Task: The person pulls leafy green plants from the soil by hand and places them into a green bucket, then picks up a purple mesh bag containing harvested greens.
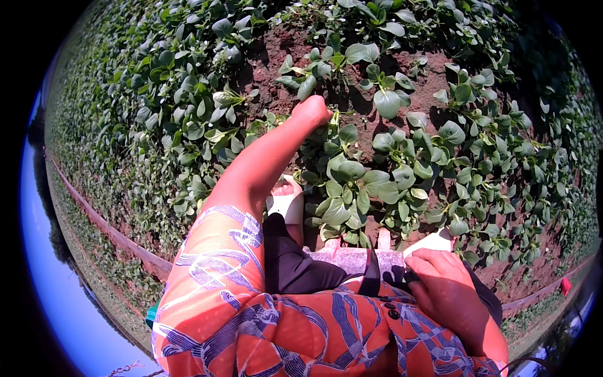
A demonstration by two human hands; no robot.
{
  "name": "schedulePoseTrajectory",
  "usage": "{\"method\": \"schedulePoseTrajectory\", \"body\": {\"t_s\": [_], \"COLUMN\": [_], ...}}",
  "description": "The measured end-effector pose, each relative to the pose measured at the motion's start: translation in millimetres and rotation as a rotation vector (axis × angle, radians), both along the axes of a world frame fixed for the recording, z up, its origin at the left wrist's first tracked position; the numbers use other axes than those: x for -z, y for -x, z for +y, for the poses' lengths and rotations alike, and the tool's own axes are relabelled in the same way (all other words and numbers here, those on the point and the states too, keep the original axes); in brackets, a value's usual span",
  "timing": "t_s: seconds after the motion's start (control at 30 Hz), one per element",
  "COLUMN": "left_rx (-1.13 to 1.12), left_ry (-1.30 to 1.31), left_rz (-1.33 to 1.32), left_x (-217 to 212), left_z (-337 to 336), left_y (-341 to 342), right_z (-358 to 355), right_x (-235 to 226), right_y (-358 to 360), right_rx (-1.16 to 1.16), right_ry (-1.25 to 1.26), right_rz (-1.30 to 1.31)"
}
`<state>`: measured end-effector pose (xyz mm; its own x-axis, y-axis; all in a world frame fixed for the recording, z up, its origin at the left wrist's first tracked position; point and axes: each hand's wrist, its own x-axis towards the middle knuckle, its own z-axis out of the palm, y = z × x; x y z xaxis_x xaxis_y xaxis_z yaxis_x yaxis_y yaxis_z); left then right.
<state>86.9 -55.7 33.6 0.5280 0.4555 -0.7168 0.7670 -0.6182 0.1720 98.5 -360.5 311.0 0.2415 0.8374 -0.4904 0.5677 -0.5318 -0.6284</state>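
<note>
My left arm reaches forward over the planting bed. My left hand (312,112) is closed in a fist low beside a leafy green plant (344,63), near pale stems (335,118). Whatever its fingers hold is hidden under the hand. Close to my body, my right hand (443,278) rests by my right knee with its fingers curled. Something dark shows between its thumb and fingers, too shaded to name. Between the two hands grows a broad-leaved green plant (352,188).
Leafy plants (188,113) crowd the bed left and right, with reddish soil (273,56) among them. My feet in white footwear (286,206) stand among the leaves. A greyish board (352,259) lies between my legs. A long narrow edging (107,229) borders the bed at left.
</note>
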Motion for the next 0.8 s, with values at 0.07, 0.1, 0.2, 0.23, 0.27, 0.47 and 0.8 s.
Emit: {"method": "schedulePoseTrajectory", "body": {"t_s": [0.07,0.1,0.2,0.23,0.27,0.47,0.8], "left_rx": [-0.073,-0.088,-0.114,-0.111,-0.107,-0.105,-0.325], "left_ry": [-0.005,0.007,0.011,-0.010,-0.029,0.014,0.155], "left_rz": [0.040,0.046,0.025,-0.010,-0.044,-0.117,-0.239], "left_x": [-2.0,0.2,26.9,42.1,48.0,48.3,27.8], "left_z": [-4.0,-3.0,3.8,7.3,8.7,6.5,11.2], "left_y": [-0.4,-0.5,-0.2,3.0,4.5,8.8,21.3], "right_z": [0.1,0.7,2.3,2.7,1.8,0.9,4.2], "right_x": [-0.6,-2.3,-4.9,-5.5,-4.2,-0.8,-0.8], "right_y": [0.2,0.6,0.8,0.9,1.2,1.0,0.7], "right_rx": [-0.003,-0.003,-0.003,-0.003,-0.005,-0.012,-0.018], "right_ry": [0.018,0.041,0.059,0.056,0.029,0.000,0.009], "right_rz": [0.006,0.012,0.022,0.024,0.014,0.002,-0.003]}}
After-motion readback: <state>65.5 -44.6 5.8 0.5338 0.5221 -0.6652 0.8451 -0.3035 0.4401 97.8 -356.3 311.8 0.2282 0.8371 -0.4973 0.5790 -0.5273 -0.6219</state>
